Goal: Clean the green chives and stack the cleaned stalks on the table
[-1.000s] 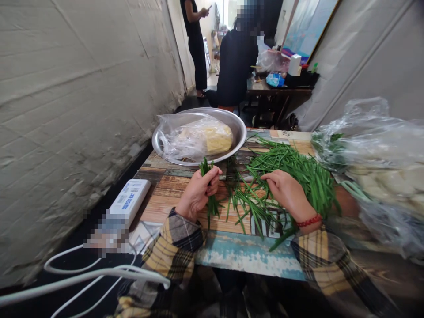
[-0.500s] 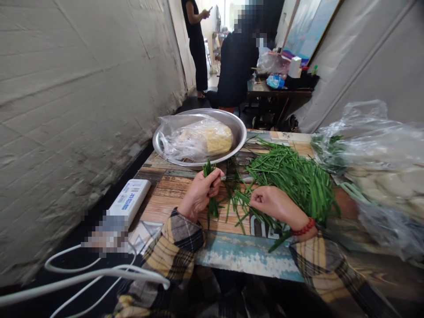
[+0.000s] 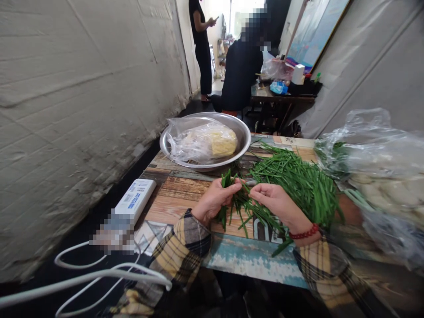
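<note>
My left hand (image 3: 215,198) is closed round a small bunch of green chives (image 3: 228,180), their tips sticking up above the fingers. My right hand (image 3: 276,201) pinches a chive stalk and holds it against that bunch, fingertips almost touching the left hand. A big loose pile of chives (image 3: 298,181) lies on the patterned wooden table (image 3: 179,194) just behind and right of both hands. Both sleeves are yellow plaid, and a red bead bracelet (image 3: 304,232) circles the right wrist.
A metal basin (image 3: 243,132) holding a plastic bag of yellow food (image 3: 205,143) stands behind the hands. Clear bags with white blocks (image 3: 384,176) fill the right side. A white box (image 3: 135,201) and white cables (image 3: 99,276) lie left. Two people are by a far table (image 3: 281,95).
My right hand came off the chive pile, closed on a stalk and moved left to meet the left hand. The left hand shifted slightly right with its bunch.
</note>
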### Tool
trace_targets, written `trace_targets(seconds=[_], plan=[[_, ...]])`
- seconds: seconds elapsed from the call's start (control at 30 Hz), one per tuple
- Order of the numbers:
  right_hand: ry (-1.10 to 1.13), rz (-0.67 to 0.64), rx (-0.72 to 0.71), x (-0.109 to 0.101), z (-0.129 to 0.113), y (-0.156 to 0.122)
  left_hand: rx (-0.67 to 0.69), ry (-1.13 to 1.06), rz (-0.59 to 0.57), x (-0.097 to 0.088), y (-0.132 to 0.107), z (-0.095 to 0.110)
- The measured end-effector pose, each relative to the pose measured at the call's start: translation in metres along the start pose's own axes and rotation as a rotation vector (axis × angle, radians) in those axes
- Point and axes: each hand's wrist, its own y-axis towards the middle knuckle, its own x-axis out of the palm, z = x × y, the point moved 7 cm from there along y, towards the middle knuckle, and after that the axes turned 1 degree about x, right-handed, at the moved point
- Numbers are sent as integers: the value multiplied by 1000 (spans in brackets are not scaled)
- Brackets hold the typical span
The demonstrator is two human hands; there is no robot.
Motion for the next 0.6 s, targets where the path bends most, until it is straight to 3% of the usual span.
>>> trace_targets(seconds=[0.13,0.27,0.33,0.47,0.53,0.6], plan=[[2,-25,-36,7,-3,1,-1,10,-37,5,1,-3],[-189,-55,-56,-2,-2,2,37,-52,44,-4,2,2],[-303,6,-63,-17,2,3,75,-130,88,-12,3,9],[-528,272,-134,-54,9,3,139,-271,128,-24,1,23],[-608,346,-202,-60,10,4,148,-293,154,-27,-1,27],[-681,324,-277,-54,11,6,143,-286,167,-27,-2,27]])
